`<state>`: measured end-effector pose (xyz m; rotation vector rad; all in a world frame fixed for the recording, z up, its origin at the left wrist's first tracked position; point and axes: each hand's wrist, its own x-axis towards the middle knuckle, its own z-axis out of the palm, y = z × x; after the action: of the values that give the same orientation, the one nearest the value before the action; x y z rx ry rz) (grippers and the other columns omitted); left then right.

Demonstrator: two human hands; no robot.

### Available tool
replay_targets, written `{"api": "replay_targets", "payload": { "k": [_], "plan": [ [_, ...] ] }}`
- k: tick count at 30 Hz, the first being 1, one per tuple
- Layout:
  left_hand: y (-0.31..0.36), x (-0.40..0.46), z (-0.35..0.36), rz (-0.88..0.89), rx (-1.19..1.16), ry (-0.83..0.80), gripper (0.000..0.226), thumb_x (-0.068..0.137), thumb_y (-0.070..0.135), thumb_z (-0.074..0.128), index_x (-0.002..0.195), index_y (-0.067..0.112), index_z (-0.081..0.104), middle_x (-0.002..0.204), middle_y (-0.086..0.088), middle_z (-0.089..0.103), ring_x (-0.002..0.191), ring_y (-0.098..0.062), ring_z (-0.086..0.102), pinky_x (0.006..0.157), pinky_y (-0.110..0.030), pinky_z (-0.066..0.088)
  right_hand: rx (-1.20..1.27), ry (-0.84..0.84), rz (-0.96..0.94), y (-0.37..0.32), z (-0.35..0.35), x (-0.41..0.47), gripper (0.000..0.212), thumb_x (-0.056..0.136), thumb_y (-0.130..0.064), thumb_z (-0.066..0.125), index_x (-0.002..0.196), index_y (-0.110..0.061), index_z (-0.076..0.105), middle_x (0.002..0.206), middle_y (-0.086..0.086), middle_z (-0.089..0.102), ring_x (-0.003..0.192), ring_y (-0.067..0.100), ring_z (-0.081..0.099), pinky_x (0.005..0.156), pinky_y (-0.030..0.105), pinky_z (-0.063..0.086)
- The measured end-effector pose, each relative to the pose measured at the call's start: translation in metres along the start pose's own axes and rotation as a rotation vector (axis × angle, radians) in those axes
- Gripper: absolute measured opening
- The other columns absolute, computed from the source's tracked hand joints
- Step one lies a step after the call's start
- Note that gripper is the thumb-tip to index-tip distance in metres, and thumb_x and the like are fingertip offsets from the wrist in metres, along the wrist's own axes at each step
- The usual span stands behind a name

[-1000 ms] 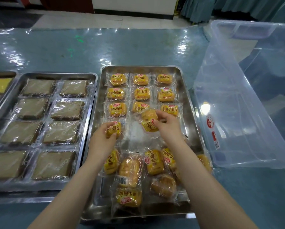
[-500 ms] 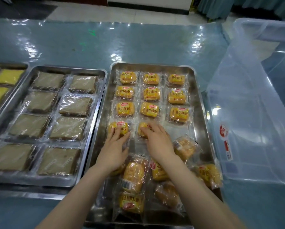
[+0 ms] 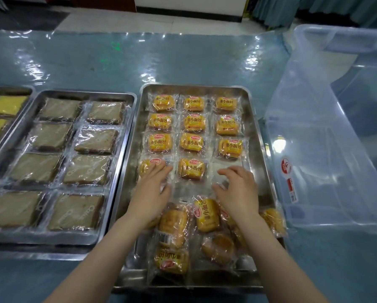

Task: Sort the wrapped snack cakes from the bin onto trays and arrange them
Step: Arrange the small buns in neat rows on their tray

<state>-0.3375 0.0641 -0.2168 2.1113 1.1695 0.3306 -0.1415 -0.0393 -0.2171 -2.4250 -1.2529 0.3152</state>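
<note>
A steel tray (image 3: 194,88) holds yellow wrapped snack cakes in three neat rows of three at its far end. A fourth row has a left cake (image 3: 147,166) and a middle cake (image 3: 192,168). My left hand (image 3: 152,191) lies with straight fingers on the left cake. My right hand (image 3: 238,189) hovers with spread, slightly bent fingers over the row's right spot, and what lies under it is hidden. Several loose cakes (image 3: 207,212) lie jumbled at the tray's near end. The clear plastic bin (image 3: 327,132) stands to the right, with no cakes visible inside.
A second steel tray (image 3: 84,94) on the left holds brown wrapped cakes in two columns. Beyond it, a third tray (image 3: 3,106) with yellow slices shows at the left edge. A glossy blue cover (image 3: 183,60) lies over the table.
My right hand has left the fourth row's middle cake and moved right. The left hand stays on the left cake. The view has shifted slightly.
</note>
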Motion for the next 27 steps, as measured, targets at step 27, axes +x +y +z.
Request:
{"api": "replay_targets", "payload": {
  "k": [27],
  "plan": [
    [0.044, -0.01, -0.018, -0.229, -0.664, 0.006, 0.008, 0.082, 0.01, 0.069, 0.079, 0.013, 0.062, 0.076, 0.002, 0.068, 0.072, -0.01, 0.064, 0.064, -0.024, 0.051, 1.114, 0.039, 0.253, -0.026, -0.025, -0.015, 0.02, 0.09, -0.009, 0.063, 0.093, -0.026, 0.071, 0.089, -0.005, 0.073, 0.08, 0.008, 0.068, 0.066, 0.019, 0.054]
  ]
}}
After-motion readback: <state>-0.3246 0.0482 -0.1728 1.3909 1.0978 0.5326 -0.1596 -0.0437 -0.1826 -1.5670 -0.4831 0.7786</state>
